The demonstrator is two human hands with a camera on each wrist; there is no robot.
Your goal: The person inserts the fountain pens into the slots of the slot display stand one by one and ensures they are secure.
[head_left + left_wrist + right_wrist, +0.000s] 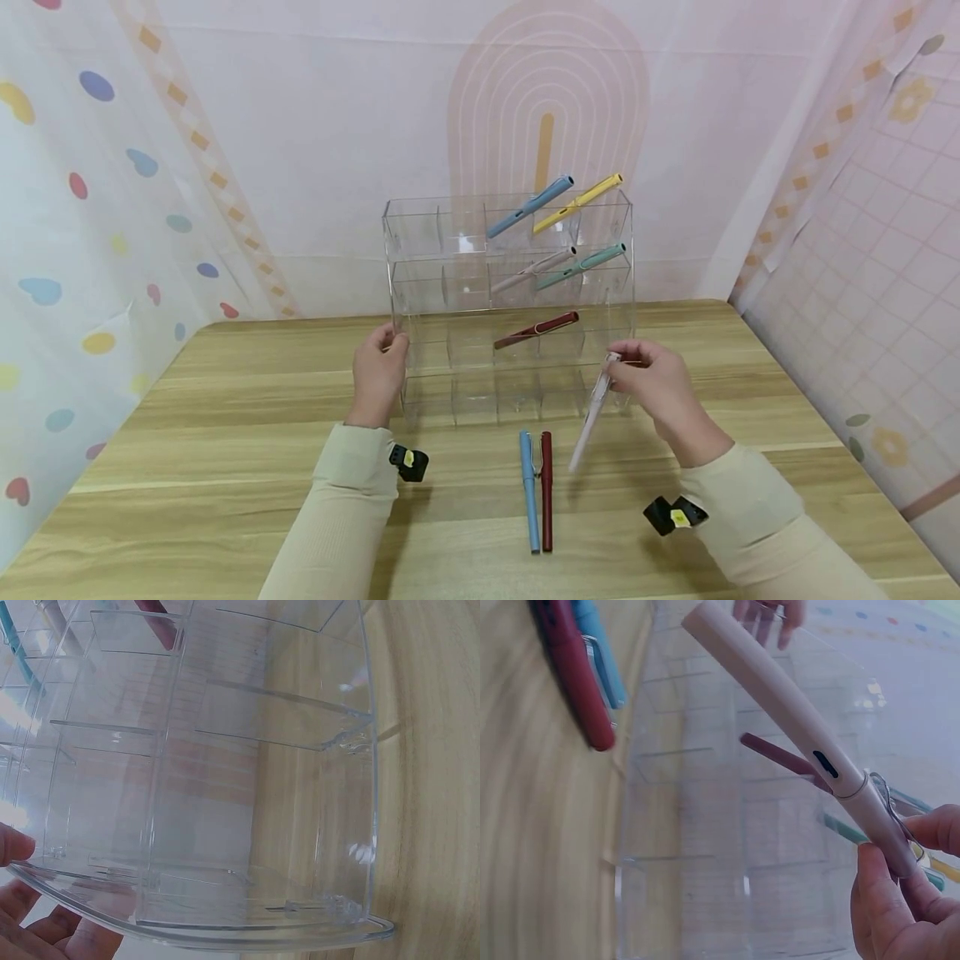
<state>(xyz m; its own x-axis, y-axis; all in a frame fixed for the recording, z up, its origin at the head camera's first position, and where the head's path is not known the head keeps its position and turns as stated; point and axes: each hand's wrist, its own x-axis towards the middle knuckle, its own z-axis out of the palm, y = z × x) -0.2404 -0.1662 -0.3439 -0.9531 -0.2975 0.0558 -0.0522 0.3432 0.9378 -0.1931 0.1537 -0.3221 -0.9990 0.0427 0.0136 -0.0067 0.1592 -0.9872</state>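
My right hand [660, 392] pinches a pale pink fountain pen [593, 417] by its clipped cap end, with the barrel slanting down over the table; in the right wrist view the pen [780, 705] shows its small dark window. On the left, my left hand [377, 375] grips the side panel of a clear tiered pen rack [262, 941], thumb inside and fingers outside. Below the rack, a light blue pen [530, 500] and a dark red pen [547, 500] lie side by side on the wooden table.
Leaning in the rack's upper tiers are a blue pen [528, 207], a yellow pen [577, 204], another pale pink pen [532, 270] and a teal pen [581, 267]. One tier lower rests a dark red pen [536, 331]. A patterned curtain [337, 150] hangs behind.
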